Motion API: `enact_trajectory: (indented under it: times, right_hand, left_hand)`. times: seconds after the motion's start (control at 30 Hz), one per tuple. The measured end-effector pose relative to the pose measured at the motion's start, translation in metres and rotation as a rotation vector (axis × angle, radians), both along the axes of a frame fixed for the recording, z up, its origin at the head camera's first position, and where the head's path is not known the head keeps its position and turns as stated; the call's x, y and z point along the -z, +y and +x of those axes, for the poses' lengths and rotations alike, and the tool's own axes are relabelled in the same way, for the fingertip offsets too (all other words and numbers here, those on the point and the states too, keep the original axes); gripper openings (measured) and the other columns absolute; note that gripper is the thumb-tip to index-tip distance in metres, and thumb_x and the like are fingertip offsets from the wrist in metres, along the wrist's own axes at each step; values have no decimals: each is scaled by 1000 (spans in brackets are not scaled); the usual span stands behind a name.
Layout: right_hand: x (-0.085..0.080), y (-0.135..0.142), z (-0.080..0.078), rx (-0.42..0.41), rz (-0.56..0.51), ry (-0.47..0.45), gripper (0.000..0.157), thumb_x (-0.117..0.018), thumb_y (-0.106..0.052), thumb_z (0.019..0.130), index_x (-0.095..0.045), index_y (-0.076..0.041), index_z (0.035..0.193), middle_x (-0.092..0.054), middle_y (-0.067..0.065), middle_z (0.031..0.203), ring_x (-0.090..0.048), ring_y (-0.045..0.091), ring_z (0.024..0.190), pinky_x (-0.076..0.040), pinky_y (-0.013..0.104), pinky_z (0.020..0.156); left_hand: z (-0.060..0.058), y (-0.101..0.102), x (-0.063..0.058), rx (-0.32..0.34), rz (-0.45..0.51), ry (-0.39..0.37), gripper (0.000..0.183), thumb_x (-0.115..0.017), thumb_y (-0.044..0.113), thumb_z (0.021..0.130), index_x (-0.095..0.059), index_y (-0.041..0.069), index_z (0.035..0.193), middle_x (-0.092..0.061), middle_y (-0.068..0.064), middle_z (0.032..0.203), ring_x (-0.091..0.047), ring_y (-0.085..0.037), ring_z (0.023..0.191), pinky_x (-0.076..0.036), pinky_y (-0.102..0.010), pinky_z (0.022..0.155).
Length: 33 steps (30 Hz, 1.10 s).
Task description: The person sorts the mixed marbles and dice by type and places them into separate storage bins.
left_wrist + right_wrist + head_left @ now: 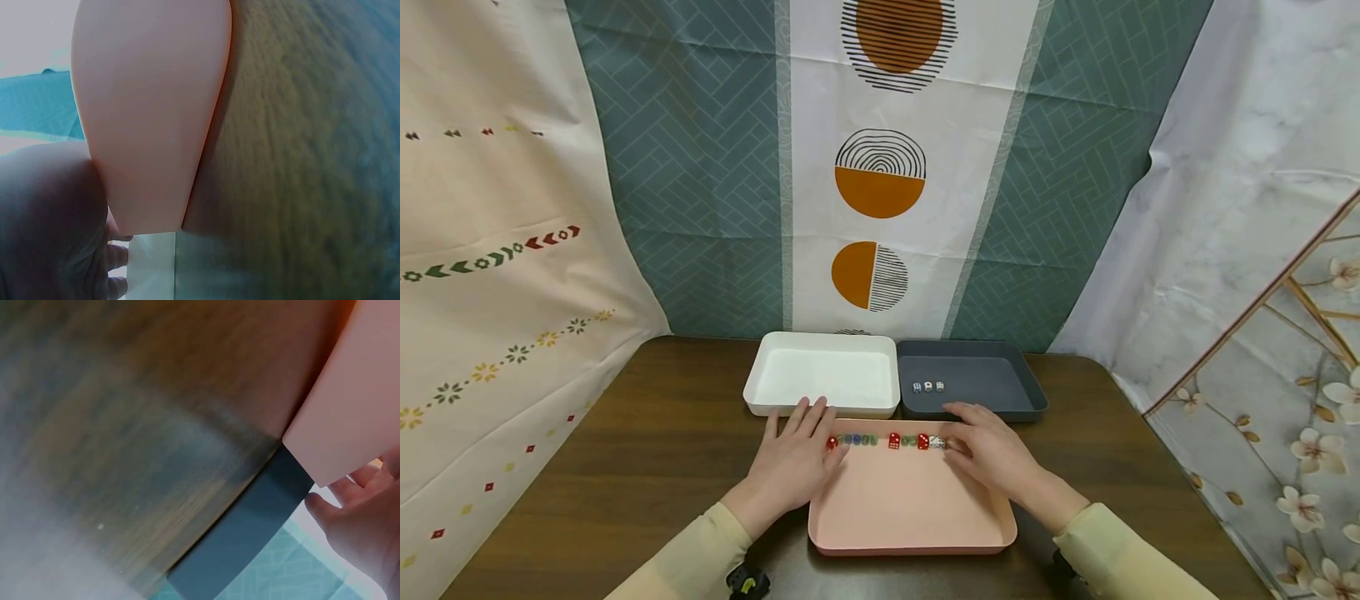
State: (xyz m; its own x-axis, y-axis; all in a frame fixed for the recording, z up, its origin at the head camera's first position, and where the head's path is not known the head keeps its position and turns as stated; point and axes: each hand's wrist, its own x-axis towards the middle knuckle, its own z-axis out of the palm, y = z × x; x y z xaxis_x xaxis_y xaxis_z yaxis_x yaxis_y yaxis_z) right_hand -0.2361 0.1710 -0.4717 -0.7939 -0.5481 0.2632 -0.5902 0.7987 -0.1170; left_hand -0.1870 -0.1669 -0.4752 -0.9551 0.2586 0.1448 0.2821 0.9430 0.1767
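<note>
A row of small dice lies along the far side of the pink tray [913, 508]. At its left end is a red die [832, 442], followed by green and blue translucent dice [857, 439]. After a gap come another red die [894, 441], green ones, a red die [922, 442] and white dice [936, 442]. My left hand [793, 458] spreads over the tray's far left corner, thumb beside the end red die. At the row's right end, my right hand [988, 446] has its fingertips close to the white dice; whether they touch is hidden.
Behind the pink tray stand a white tray [823, 375] and a dark grey tray [992, 383], side by side. Three small white dice [928, 387] sit in the grey one. Patterned cloths hang around the wooden table [677, 433].
</note>
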Motion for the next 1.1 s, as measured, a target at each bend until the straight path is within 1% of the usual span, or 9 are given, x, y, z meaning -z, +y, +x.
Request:
enact_trajectory:
  times: [0.13,0.23,0.4,0.57,0.7,0.87,1.1]
  right_hand:
    - [0,-1,0,7,1,-9,30,-94,-18,92,-84,-20,120,-65,15,152,-60,36,143,-38,58,125]
    - [1,-2,0,21,-1,-18,28,-94,-20,91,-84,-20,117,-64,15,152,-59,37,143,-40,59,124]
    - [1,-3,0,32,3,-21,21,-95,-21,90,-80,-22,104,-64,14,152,-59,38,142,-42,59,122]
    - [1,-4,-2,28,3,-27,22,-95,-21,90,-75,-25,95,-64,14,152,-59,38,143,-39,59,124]
    - [2,-4,-3,16,7,-16,20,-95,-22,90,-76,-24,96,-65,14,151,-60,37,140,-41,58,123]
    - [2,-5,-3,-3,-8,-1,21,-96,-19,89,-78,-24,99,-66,13,149,-61,36,136,-46,56,120]
    - [0,-4,-2,-6,-22,-21,19,-94,-17,91,-79,-24,101,-66,14,149,-60,37,139,-41,59,123]
  left_hand:
    - [-1,0,1,0,3,0,71,-54,52,115,-47,4,167,-38,-18,175,-29,-41,164,-17,-76,127]
    - [-2,-1,2,-1,4,0,72,-54,52,114,-47,4,167,-38,-18,175,-29,-42,164,-17,-76,127]
    - [-4,-1,3,-7,-1,-9,73,-52,54,114,-46,5,168,-37,-18,176,-27,-42,165,-15,-76,127]
    - [-3,-1,2,-6,6,-6,72,-53,53,114,-47,4,167,-38,-18,176,-28,-42,165,-16,-76,127]
    - [-2,-2,2,-2,9,-3,71,-54,52,115,-47,4,167,-38,-18,175,-28,-42,164,-17,-76,127]
    - [-1,-3,3,6,7,10,71,-53,51,115,-47,4,167,-38,-18,175,-29,-42,164,-18,-76,126]
    - [-2,-3,3,11,14,13,70,-53,50,116,-47,4,167,-38,-17,176,-29,-42,164,-18,-76,126]
